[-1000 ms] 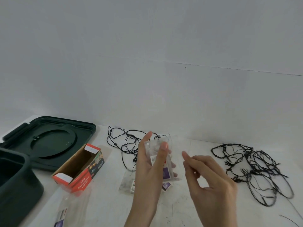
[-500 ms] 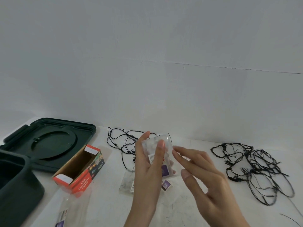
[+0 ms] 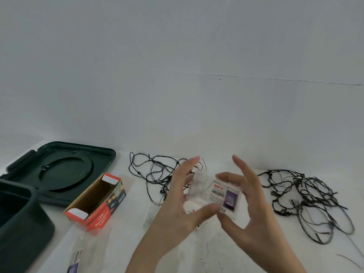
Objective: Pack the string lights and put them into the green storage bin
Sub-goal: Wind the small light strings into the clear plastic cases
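Note:
Both hands hold a small clear plastic bag (image 3: 216, 194) with a red, white and purple label above the white table. My left hand (image 3: 177, 205) pinches its lower left edge between thumb and fingers. My right hand (image 3: 250, 209) pinches its right side, index and thumb on the bag, the other fingers raised. One tangle of black string lights (image 3: 157, 174) lies behind my left hand. A second, larger tangle (image 3: 307, 198) lies to the right. The dark green storage bin (image 3: 17, 223) stands open at the far left edge.
The bin's green lid (image 3: 59, 172) lies flat at the back left. An open red cardboard box (image 3: 96, 203) marked LED lights lies on its side beside it. Another clear bag (image 3: 78, 257) lies at the front left, one more (image 3: 151, 215) under my hands. The wall rises right behind the table.
My right hand has come in and taken hold of the bag's right side. The bag has turned from upright to lying sideways, label facing me, and both hands moved slightly right.

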A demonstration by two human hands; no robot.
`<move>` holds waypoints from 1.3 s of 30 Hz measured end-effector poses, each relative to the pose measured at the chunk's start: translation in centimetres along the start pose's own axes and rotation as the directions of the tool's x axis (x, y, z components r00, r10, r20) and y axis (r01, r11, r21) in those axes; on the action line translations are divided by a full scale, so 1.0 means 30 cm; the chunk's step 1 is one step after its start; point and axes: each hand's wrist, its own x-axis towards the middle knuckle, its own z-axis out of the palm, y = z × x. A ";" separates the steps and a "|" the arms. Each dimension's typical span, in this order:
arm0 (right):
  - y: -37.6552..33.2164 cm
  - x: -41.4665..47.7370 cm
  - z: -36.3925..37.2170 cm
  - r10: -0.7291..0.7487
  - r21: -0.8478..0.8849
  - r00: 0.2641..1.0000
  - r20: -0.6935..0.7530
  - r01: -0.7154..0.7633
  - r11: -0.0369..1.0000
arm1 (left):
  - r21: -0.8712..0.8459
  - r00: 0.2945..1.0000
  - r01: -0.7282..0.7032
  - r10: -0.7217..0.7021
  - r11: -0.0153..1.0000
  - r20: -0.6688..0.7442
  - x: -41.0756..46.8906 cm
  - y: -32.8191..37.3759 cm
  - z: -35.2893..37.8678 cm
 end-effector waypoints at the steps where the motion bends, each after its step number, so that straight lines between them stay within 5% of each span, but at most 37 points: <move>1: 0.001 -0.002 -0.015 0.013 0.035 0.999 0.045 -0.014 0.999 | 0.070 0.999 -0.020 0.017 0.997 0.044 0.001 -0.002 -0.017; 8: 0.027 -0.002 -0.054 0.081 0.031 0.984 0.156 -0.087 0.996 | 0.235 0.999 -0.036 0.029 0.971 0.035 0.014 0.001 -0.051; 13: 0.133 0.004 -0.024 0.145 -0.158 0.989 -0.016 -0.145 0.977 | 0.377 0.998 -0.056 0.063 0.925 -0.005 0.010 -0.012 -0.041; 19: 0.337 -0.020 0.072 0.302 -0.300 0.948 -0.099 -0.318 0.899 | 0.341 0.995 0.029 0.005 0.939 -0.099 -0.003 -0.026 -0.061; 27: 0.420 -0.057 0.157 0.267 -0.394 0.960 -0.085 -0.279 0.876 | 0.325 0.987 0.065 -0.012 0.943 -0.163 -0.030 -0.032 -0.080; 39: 0.448 -0.058 0.148 0.410 -0.390 0.911 -0.039 -0.392 0.833 | 0.312 0.958 0.130 -0.039 0.941 -0.283 -0.175 0.001 -0.147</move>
